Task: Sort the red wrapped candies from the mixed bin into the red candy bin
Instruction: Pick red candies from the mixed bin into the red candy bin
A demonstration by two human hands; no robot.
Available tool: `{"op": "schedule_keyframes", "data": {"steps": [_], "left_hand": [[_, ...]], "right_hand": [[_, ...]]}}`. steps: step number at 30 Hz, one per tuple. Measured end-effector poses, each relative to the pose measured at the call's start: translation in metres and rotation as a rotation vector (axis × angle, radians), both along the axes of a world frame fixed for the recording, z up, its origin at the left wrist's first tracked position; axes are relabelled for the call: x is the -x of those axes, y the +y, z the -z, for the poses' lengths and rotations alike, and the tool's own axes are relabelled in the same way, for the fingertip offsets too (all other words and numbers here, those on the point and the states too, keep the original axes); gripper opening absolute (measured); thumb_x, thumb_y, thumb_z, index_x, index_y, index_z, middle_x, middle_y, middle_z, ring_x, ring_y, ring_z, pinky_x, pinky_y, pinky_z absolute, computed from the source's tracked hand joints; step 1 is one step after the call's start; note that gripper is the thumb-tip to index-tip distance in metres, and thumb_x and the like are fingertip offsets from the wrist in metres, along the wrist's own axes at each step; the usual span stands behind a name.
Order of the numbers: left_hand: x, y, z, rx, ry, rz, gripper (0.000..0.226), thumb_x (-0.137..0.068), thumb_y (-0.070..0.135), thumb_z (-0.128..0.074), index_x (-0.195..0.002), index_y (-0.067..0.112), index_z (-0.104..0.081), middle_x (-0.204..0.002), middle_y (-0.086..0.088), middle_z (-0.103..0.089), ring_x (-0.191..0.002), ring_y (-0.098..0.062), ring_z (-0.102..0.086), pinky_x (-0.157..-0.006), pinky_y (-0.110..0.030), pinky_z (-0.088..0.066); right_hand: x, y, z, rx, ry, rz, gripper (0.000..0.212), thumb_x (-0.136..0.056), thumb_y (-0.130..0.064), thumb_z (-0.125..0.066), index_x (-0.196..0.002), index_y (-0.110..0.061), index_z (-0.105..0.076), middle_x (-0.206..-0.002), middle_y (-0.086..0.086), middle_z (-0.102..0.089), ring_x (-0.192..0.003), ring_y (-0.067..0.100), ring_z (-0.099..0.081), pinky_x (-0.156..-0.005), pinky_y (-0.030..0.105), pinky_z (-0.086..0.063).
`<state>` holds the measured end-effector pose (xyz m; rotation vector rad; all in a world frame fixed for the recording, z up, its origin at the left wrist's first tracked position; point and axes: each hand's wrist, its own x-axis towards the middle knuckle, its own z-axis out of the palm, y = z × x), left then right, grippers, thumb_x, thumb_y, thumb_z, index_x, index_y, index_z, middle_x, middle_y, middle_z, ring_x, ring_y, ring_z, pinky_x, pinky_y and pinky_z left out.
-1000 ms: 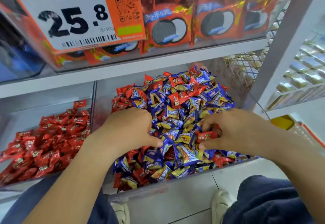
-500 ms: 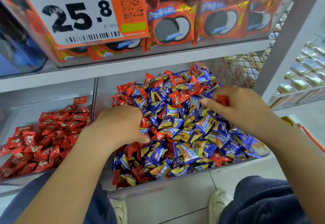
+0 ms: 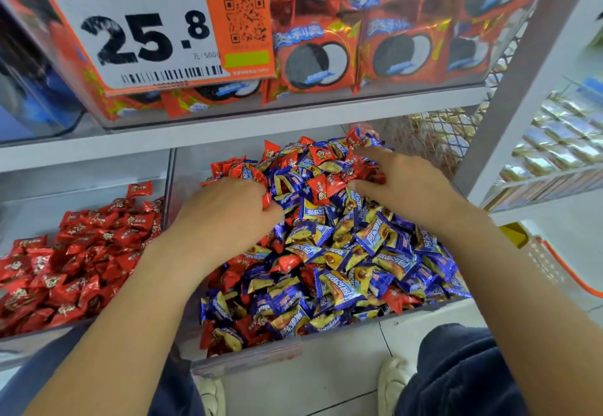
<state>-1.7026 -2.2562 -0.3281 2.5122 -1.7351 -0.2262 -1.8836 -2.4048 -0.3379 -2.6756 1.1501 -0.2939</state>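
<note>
Shelf bins: both hands (image 3: 228, 216) (image 3: 401, 184) clutch glossy red wrapped candies (image 3: 321, 187) atop the mixed bin (image 3: 248, 358).

Close head view, down onto hands (image 3: 326, 200)

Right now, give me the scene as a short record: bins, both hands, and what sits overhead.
mixed bin: clear-fronted, heaped with blue-and-yellow and red wrapped candies
red candy bin: to the left of the mixed bin, holds only red candies
left hand: on the heap's left side, fingers curled into candies
right hand: near the heap's top, fingers spread over a red candy cluster
overhead: price sign reading 25.8, cookie packs
</note>
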Motion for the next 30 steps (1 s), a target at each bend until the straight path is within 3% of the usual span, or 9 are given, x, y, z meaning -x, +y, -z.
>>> {"op": "schedule_keyframes", "data": {"steps": [5,8,11,14,18,20,23,26,30], "left_hand": [[0.013,-0.018,-0.004,0.190,0.143,-0.018,0.009,-0.089,0.029,-0.051,-0.091,0.020,-0.055,-0.078,0.003,-0.062,-0.069,-0.013,-0.055,-0.062,-0.032,-0.045],[0.026,-0.034,-0.001,0.273,0.131,-0.002,0.009,-0.091,0.025,-0.052,-0.096,0.018,-0.051,-0.074,0.003,-0.057,-0.060,-0.008,-0.046,-0.051,-0.026,-0.031],[0.033,-0.049,0.006,0.264,0.181,0.039,0.024,-0.093,0.019,-0.052,-0.116,0.014,-0.047,-0.095,-0.004,-0.061,-0.080,-0.018,-0.059,-0.066,-0.031,-0.045],[0.035,-0.057,0.014,0.156,0.256,0.070,0.044,-0.096,0.024,-0.053,-0.136,0.016,-0.037,-0.127,-0.009,-0.051,-0.108,-0.026,-0.054,-0.083,-0.034,-0.044],[0.038,-0.063,0.023,0.121,0.312,0.095,0.059,-0.095,0.037,-0.053,-0.145,0.020,-0.027,-0.112,-0.004,-0.056,-0.101,-0.024,-0.054,-0.079,-0.033,-0.041],[0.041,-0.065,0.027,0.115,0.333,0.102,0.060,-0.095,0.039,-0.054,-0.145,0.021,-0.026,-0.102,-0.002,-0.056,-0.094,-0.024,-0.054,-0.074,-0.031,-0.039],[0.043,-0.064,0.031,0.173,0.352,0.103,0.041,-0.094,0.036,-0.055,-0.130,0.021,-0.043,-0.120,-0.004,-0.054,-0.106,-0.022,-0.054,-0.078,-0.028,-0.037],[0.043,-0.062,0.031,0.206,0.298,0.140,0.024,-0.097,0.036,-0.050,-0.113,0.019,-0.054,-0.104,-0.001,-0.052,-0.094,-0.020,-0.052,-0.074,-0.030,-0.038],[0.039,-0.057,0.029,0.213,0.271,0.139,0.020,-0.099,0.034,-0.045,-0.108,0.018,-0.054,-0.091,0.001,-0.051,-0.081,-0.018,-0.047,-0.067,-0.031,-0.035]], "right_hand": [[-0.009,0.000,0.005,-0.007,-0.014,0.002,0.038,-0.088,-0.053,-0.056,-0.107,-0.020,-0.057,-0.082,0.000,-0.061,-0.071,0.019,-0.054,-0.054,0.028,-0.035],[-0.010,0.002,0.006,-0.015,-0.005,-0.020,0.035,-0.088,-0.049,-0.057,-0.093,-0.014,-0.054,-0.067,-0.001,-0.051,-0.060,0.016,-0.047,-0.048,0.027,-0.030],[-0.005,0.003,0.002,-0.068,-0.026,-0.066,0.021,-0.086,-0.030,-0.062,-0.087,-0.014,-0.048,-0.060,-0.002,-0.047,-0.052,0.010,-0.043,-0.045,0.023,-0.027],[0.006,-0.001,-0.003,-0.121,-0.108,-0.057,0.016,-0.085,-0.018,-0.060,-0.095,-0.012,-0.049,-0.064,0.003,-0.055,-0.053,0.013,-0.047,-0.049,0.029,-0.032],[0.015,-0.011,-0.004,-0.067,-0.174,-0.016,0.020,-0.091,-0.013,-0.049,-0.109,-0.020,-0.057,-0.061,0.006,-0.058,-0.048,0.016,-0.049,-0.049,0.030,-0.037],[0.014,-0.016,-0.003,-0.034,-0.170,0.007,0.019,-0.090,-0.013,-0.049,-0.106,-0.018,-0.059,-0.063,0.006,-0.059,-0.050,0.014,-0.049,-0.049,0.027,-0.036],[0.008,-0.017,-0.002,-0.032,-0.161,0.013,0.011,-0.088,-0.019,-0.059,-0.097,-0.012,-0.058,-0.074,0.005,-0.062,-0.057,0.014,-0.050,-0.050,0.020,-0.035],[0.003,-0.018,0.002,0.017,-0.153,0.020,0.026,-0.084,-0.035,-0.068,-0.088,-0.012,-0.056,-0.073,0.001,-0.059,-0.061,0.016,-0.052,-0.051,0.024,-0.036],[-0.002,-0.017,0.001,0.106,0.048,-0.009,0.042,-0.090,-0.039,-0.059,-0.129,-0.028,-0.050,-0.072,-0.003,-0.051,-0.086,0.031,-0.061,-0.063,0.031,-0.042]]}}
